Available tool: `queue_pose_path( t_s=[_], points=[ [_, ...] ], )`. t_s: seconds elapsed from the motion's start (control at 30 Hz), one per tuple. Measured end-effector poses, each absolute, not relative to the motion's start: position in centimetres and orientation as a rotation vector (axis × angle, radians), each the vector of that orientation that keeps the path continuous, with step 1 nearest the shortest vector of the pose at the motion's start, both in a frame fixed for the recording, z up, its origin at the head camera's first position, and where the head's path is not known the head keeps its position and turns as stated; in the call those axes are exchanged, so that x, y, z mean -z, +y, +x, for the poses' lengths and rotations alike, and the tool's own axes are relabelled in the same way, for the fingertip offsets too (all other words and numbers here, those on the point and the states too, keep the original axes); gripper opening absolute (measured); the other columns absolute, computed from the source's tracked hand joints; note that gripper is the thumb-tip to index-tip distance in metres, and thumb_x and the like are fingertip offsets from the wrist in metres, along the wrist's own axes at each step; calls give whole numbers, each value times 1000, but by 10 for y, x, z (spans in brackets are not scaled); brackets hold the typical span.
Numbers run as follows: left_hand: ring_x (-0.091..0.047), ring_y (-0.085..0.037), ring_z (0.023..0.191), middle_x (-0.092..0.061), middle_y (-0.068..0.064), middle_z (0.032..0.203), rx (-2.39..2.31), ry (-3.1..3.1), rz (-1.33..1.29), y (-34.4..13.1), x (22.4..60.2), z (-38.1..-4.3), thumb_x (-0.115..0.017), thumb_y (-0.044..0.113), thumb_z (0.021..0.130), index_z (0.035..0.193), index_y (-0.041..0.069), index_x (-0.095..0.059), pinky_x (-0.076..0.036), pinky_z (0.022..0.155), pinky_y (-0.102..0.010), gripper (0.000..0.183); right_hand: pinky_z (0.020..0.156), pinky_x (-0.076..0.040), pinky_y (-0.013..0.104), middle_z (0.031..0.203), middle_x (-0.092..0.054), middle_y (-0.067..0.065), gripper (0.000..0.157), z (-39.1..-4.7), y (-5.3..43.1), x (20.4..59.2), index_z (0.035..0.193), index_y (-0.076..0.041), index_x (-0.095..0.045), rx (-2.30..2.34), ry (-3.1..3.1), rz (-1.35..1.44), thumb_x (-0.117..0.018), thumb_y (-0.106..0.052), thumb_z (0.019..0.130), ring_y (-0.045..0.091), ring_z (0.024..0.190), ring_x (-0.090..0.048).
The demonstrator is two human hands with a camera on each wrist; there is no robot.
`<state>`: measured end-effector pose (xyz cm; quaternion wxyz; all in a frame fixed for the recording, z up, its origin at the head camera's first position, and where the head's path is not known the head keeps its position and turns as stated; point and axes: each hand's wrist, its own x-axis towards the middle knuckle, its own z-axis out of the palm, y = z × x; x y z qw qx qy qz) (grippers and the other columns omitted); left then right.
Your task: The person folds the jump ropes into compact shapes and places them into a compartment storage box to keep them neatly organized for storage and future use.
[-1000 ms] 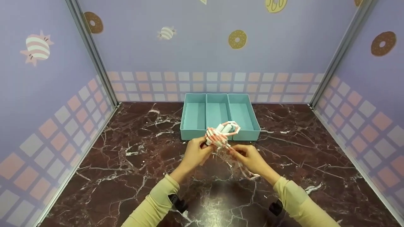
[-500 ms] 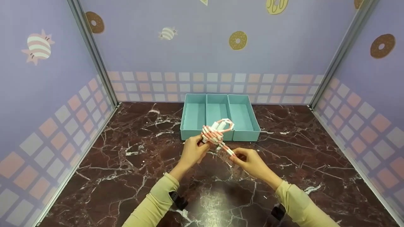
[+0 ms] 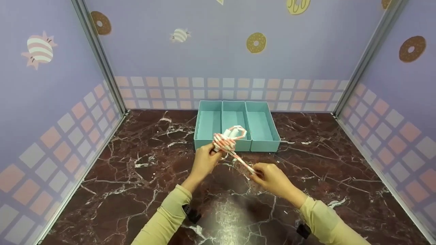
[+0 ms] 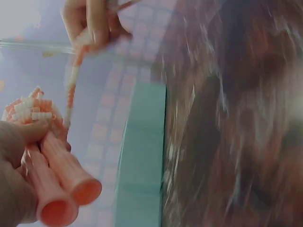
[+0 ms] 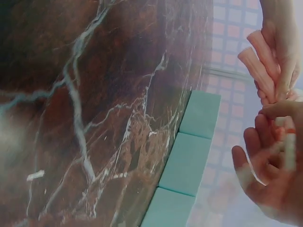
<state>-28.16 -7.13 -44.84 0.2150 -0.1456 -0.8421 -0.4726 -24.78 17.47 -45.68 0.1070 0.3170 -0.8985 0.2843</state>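
Observation:
A pink-and-white beaded jump rope (image 3: pixel 224 142) is wound in a bundle around its two handles (image 4: pixel 66 177). My left hand (image 3: pixel 204 161) grips the bundle and handles in front of the box. To its right, my right hand (image 3: pixel 274 178) pinches a stretch of the beaded cord that runs taut and slanting down from the bundle. A loop of the cord sticks out beyond the handle ends on the far side. In the right wrist view, beads cross the fingers of the right hand (image 5: pixel 265 175).
A teal box (image 3: pixel 203 144) with three compartments stands behind the hands near the back wall. Patterned lilac panels (image 3: pixel 218 61) enclose the dark marbled table (image 3: pixel 136 190) at the back and both sides.
Both hands have drawn apart; the left with the bundle shifted left, the right moved right and slightly down. The cord between them lengthened, and the tail hanging below the right hand went out of sight.

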Motion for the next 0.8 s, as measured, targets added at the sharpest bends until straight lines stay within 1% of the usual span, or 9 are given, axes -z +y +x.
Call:
queue_pose_path(
  t_s=[0.07, 0.13, 0.23, 0.33, 0.43, 0.5, 0.57, 0.67, 0.8],
  points=[
    [-40, -4, 50, -53, 0, 58, 1286, -2336, -400, -74, 450, -283, -73, 12, 87, 79, 2, -68, -30, 47, -16, 14, 54, -42, 22, 73, -63, -3, 4, -243, 175, 455, 86, -13, -68, -671, -2637, 943, -71, -11, 88, 2, 62, -49],
    [-39, -4, 51, -52, -1, 59, 1244, -2348, -416, -77, 452, -283, -73, 13, 87, 82, 2, -69, -29, 47, -17, 13, 57, -47, 26, 76, -65, -5, 3, -239, 175, 454, 87, -14, -69, -532, -2594, 970, -72, -14, 88, 5, 65, -55],
    [-39, -4, 52, -53, -1, 60, 1202, -2374, -431, -79, 455, -284, -73, 13, 87, 88, 0, -71, -29, 47, -17, 14, 60, -51, 31, 79, -65, -4, 6, -234, 174, 450, 90, -14, -70, -362, -2494, 1011, -74, -18, 88, 10, 69, -59],
    [-40, -5, 53, -53, 0, 60, 1151, -2393, -427, -81, 457, -285, -74, 14, 86, 92, -1, -72, -32, 48, -18, 17, 62, -50, 31, 79, -64, -3, 9, -231, 173, 446, 90, -14, -70, -234, -2395, 1040, -75, -21, 87, 14, 72, -60],
    [-39, -5, 53, -51, 0, 58, 1114, -2410, -447, -82, 458, -284, -75, 16, 85, 94, -1, -72, -32, 48, -19, 20, 62, -47, 30, 78, -63, -3, 12, -230, 173, 443, 86, -15, -68, -105, -2311, 1050, -76, -23, 85, 16, 73, -58],
    [-39, -5, 52, -52, 0, 58, 1104, -2420, -462, -82, 458, -284, -75, 17, 86, 93, -1, -72, -33, 48, -19, 20, 61, -44, 29, 77, -62, -4, 14, -229, 173, 442, 84, -15, -67, -19, -2253, 1056, -77, -24, 83, 16, 72, -56],
    [-39, -5, 52, -50, 1, 58, 1109, -2428, -458, -83, 459, -285, -74, 16, 86, 89, 0, -71, -31, 48, -18, 17, 61, -42, 29, 75, -61, -4, 15, -230, 173, 440, 81, -15, -66, 50, -2186, 1068, -78, -25, 81, 16, 70, -55],
    [-38, -5, 52, -48, 2, 58, 1092, -2445, -447, -84, 460, -286, -74, 14, 87, 82, 2, -67, -30, 48, -18, 14, 61, -41, 28, 75, -60, -4, 18, -230, 173, 437, 80, -16, -66, 125, -2092, 1102, -80, -28, 79, 16, 69, -54],
    [-38, -6, 53, -44, 5, 58, 1050, -2467, -442, -84, 463, -286, -74, 11, 85, 76, 4, -63, -29, 50, -19, 16, 63, -42, 27, 75, -60, -4, 20, -230, 171, 434, 82, -16, -67, 194, -2017, 1164, -81, -30, 77, 14, 70, -53]
  ],
)
